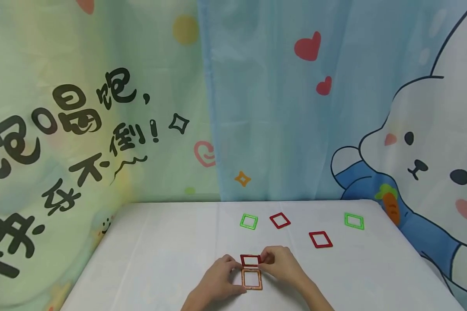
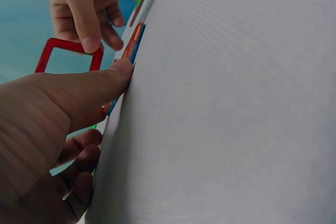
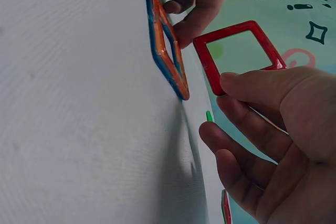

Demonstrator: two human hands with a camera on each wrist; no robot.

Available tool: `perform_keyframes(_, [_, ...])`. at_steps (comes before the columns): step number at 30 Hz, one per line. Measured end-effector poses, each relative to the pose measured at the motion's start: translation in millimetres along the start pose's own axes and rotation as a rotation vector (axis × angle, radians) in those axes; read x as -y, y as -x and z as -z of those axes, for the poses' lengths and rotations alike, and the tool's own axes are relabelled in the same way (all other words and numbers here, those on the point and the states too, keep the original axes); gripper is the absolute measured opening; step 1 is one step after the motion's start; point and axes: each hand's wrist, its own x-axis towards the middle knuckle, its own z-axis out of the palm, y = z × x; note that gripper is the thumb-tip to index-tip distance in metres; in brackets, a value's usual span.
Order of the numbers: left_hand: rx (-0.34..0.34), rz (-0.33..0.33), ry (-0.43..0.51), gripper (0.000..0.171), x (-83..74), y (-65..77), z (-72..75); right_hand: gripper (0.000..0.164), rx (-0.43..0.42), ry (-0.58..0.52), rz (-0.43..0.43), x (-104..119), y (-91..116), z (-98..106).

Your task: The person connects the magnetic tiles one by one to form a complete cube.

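Observation:
An orange square frame tile lies near the front of the white table, with a blue layer under it in the wrist views. My left hand holds its left side, thumb at the near corner and fingers at the far one. Just beyond it, my right hand pinches a red square frame tile between thumb and index finger. Both wrist views show this red tile tilted up off the tabletop. A gap separates it from the orange tile, and the right hand's other fingers are loosely bent.
Farther back on the table lie a green frame and a red frame. Toward the right are another red frame and a green frame. A printed curtain hangs behind the table's back edge.

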Motion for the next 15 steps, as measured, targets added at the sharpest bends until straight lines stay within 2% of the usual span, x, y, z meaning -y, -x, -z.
perform_keyframes(5, [-0.005,0.011,-0.003,0.054,1.1,0.0,-2.2,0.015,-0.011,0.006,-0.008,0.0,0.3,-2.1])
perform_keyframes(15, [0.021,0.047,0.015,0.053,-0.7,0.7,-1.2,0.015,0.022,-0.024,0.018,-0.6,2.6,-3.1])
